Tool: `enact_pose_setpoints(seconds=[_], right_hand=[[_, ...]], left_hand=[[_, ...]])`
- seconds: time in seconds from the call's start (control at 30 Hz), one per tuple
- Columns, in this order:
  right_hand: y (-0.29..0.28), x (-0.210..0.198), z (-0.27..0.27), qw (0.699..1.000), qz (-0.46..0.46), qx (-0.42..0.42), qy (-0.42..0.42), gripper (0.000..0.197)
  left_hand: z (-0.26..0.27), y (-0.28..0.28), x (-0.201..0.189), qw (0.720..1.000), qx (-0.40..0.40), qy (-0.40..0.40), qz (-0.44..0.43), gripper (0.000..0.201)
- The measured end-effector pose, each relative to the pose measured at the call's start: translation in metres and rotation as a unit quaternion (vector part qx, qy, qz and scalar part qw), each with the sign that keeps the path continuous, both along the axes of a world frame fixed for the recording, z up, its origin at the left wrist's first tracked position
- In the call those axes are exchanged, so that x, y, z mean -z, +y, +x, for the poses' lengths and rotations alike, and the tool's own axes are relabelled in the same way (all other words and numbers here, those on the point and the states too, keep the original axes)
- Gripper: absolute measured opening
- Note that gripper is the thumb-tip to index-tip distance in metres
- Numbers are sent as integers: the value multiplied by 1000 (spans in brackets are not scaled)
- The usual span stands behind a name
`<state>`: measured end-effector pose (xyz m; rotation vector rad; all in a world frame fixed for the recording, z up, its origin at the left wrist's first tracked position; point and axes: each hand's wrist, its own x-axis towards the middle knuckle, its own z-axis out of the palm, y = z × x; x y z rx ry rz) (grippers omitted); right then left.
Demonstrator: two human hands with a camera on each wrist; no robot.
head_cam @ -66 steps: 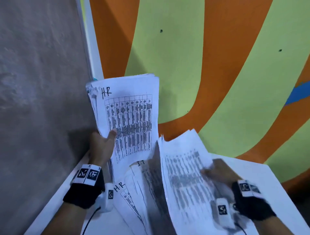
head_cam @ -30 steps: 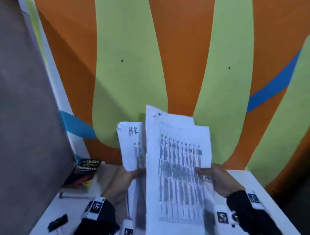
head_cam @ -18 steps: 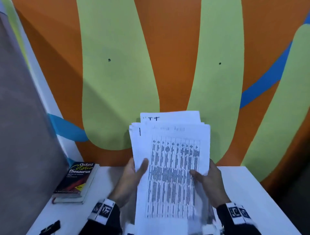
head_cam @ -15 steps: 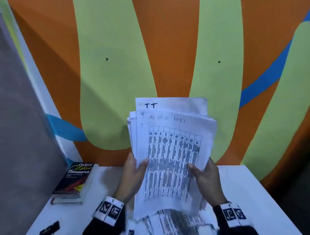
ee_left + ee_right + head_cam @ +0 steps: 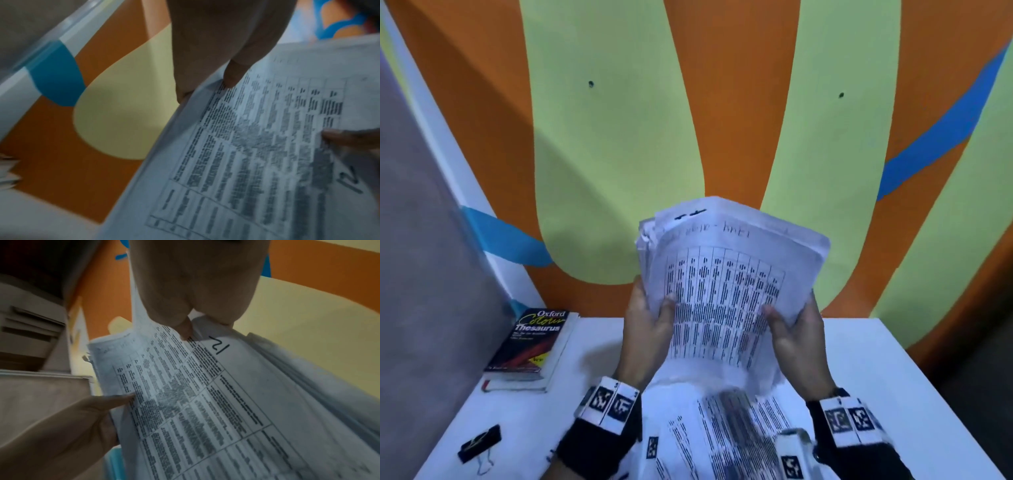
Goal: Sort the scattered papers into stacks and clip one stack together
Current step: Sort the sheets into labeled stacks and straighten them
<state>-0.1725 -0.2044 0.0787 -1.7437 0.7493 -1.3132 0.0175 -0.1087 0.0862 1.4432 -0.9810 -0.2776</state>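
Note:
I hold a thick stack of printed papers point(image 5: 726, 294) upright above the white table point(image 5: 893, 370), its top sheet a table of dark text. My left hand point(image 5: 650, 318) grips the stack's left edge, thumb on the front. My right hand point(image 5: 792, 325) grips the right edge the same way. The left wrist view shows the top sheet point(image 5: 257, 146) up close, and the right wrist view shows the same sheet point(image 5: 195, 394) marked "12". More printed sheets point(image 5: 722, 435) lie blurred on the table under my wrists. A black binder clip point(image 5: 480, 443) lies at the table's front left.
A thesaurus book point(image 5: 530, 346) lies at the table's back left, beside a grey partition point(image 5: 424, 274). An orange, green and blue painted wall point(image 5: 722, 120) stands right behind the table. The table's right edge drops off to a dark floor.
Both hands brought the separate bundles together into one stack in front of me and raised it off the table. Its top now bends back toward the wall. The view swung right, showing the book and clip.

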Motion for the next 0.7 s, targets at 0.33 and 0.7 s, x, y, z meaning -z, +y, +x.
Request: enact_pose_setpoints(seconds=[0.33,0.7], right_hand=[[-2,22,-3,1000,0,9,-3,88],[-23,-48,5,962,-250,80,79,49]], left_hand=[[12,3,33,997,5,65,51,60],[21,-8,34,995,45,87,30,60]])
